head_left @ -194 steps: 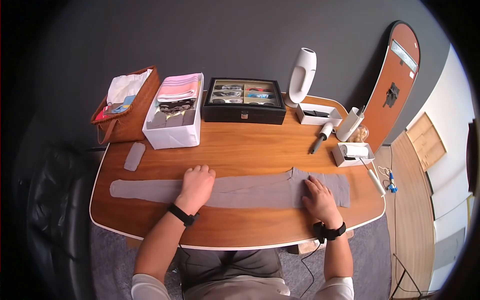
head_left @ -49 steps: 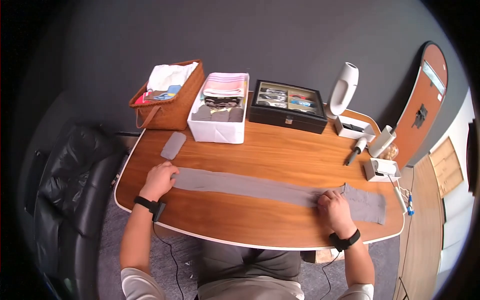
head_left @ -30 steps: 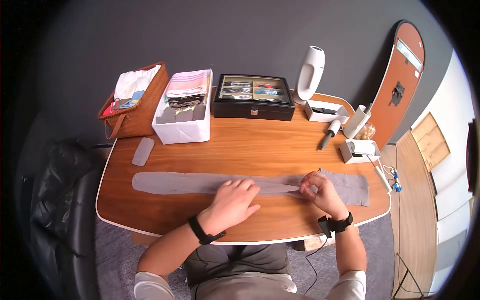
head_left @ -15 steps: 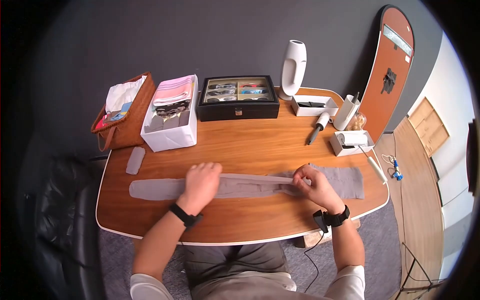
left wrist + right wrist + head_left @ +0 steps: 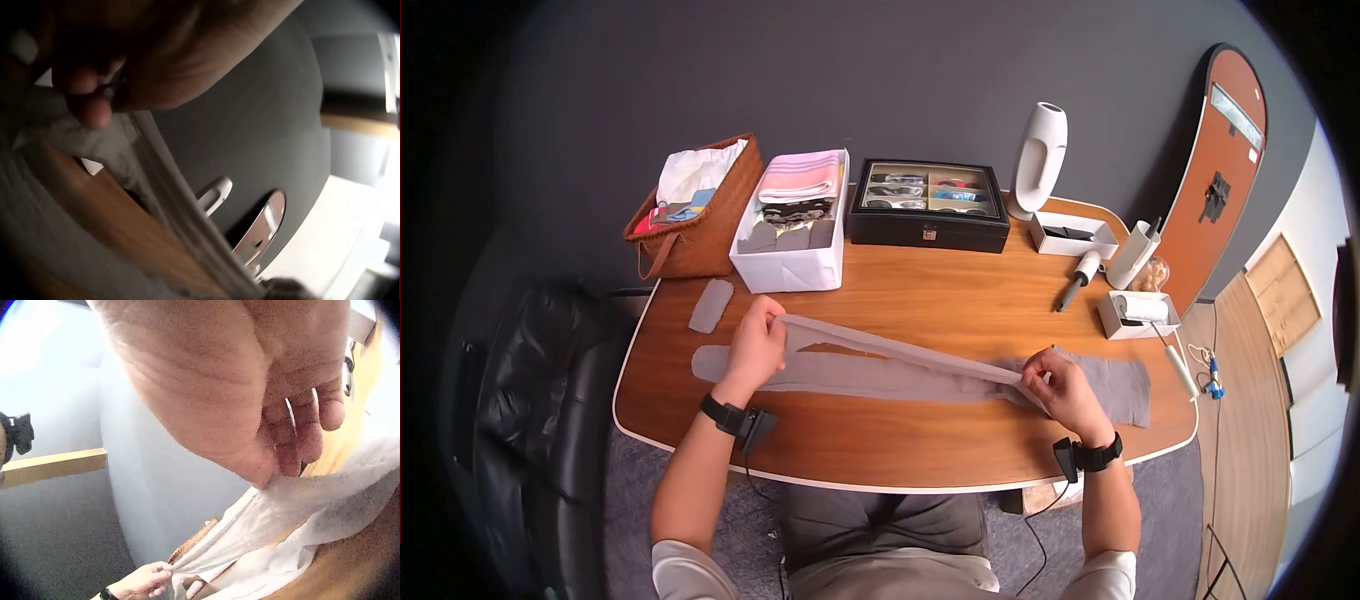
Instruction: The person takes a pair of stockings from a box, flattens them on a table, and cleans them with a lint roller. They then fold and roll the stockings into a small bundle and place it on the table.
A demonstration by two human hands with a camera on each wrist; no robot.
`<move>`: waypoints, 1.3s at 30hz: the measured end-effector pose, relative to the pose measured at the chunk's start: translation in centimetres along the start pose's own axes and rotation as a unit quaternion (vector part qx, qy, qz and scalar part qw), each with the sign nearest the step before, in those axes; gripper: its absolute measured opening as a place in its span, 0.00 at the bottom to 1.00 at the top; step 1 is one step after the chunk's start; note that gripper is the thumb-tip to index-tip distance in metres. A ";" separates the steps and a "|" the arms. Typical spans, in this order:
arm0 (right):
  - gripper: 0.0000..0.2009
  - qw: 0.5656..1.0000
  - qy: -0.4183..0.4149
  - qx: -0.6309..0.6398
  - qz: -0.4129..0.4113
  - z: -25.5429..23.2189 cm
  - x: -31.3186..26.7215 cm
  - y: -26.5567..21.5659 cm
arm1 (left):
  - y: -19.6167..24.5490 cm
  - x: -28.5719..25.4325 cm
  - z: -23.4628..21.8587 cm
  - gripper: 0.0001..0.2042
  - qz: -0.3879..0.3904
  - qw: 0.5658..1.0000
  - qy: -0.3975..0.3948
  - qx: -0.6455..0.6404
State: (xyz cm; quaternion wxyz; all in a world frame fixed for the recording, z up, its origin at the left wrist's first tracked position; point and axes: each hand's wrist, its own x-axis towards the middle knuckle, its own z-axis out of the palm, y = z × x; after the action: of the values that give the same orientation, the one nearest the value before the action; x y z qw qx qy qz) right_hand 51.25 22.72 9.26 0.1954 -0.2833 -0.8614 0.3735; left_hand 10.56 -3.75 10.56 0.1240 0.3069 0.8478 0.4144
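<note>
A pair of sheer grey tights (image 5: pixel 870 376) lies lengthwise on the wooden table (image 5: pixel 880 440), its wider top at the right. My left hand (image 5: pixel 755 348) pinches one leg near its left end and holds it raised. My right hand (image 5: pixel 1068 392) pinches the fabric near the wide top. Between the two hands the lifted leg (image 5: pixel 244 522) stretches in a taut, narrow band; the other leg lies flat beneath, its rounded foot end at the left. In the left wrist view the band (image 5: pixel 187 219) slants down from the fingertips.
Past my left hand lies a small folded grey cloth (image 5: pixel 712 306). Along the back stand a brown basket (image 5: pixel 690 250), a white box of folded textiles (image 5: pixel 788 275), a black glasses case (image 5: pixel 930 235) and a white vase (image 5: pixel 1038 165). A lint roller (image 5: pixel 1080 280) and small white boxes are at the right.
My left hand has gone from the middle of the tights toward the left end, raising one leg off the other. My right hand keeps its pinch near the top. The head view has shifted.
</note>
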 end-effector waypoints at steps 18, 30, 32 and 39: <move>0.05 0.969 0.025 -0.163 -0.184 4.5 -1.9 2.1 | -7.7 -0.7 -2.0 0.06 0.355 0.900 0.036 0.252; 0.07 0.964 0.081 -0.215 -0.134 3.5 -0.1 2.6 | -8.3 -3.3 -2.3 0.06 0.396 0.840 0.055 0.368; 0.08 0.953 0.092 -0.259 -0.129 3.5 1.1 3.8 | -8.2 -3.8 -2.3 0.05 0.407 0.824 0.070 0.388; 0.08 0.948 0.022 -0.304 -0.095 4.1 1.6 3.1 | -7.3 -6.3 -3.6 0.06 0.308 0.833 -0.019 0.459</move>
State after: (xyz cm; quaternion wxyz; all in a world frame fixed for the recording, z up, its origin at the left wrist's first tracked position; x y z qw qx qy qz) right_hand 48.86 23.32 4.45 0.1530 -0.2539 -0.9527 0.0670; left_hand 10.72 -13.31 6.83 -0.1488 0.5818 0.7995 -0.0120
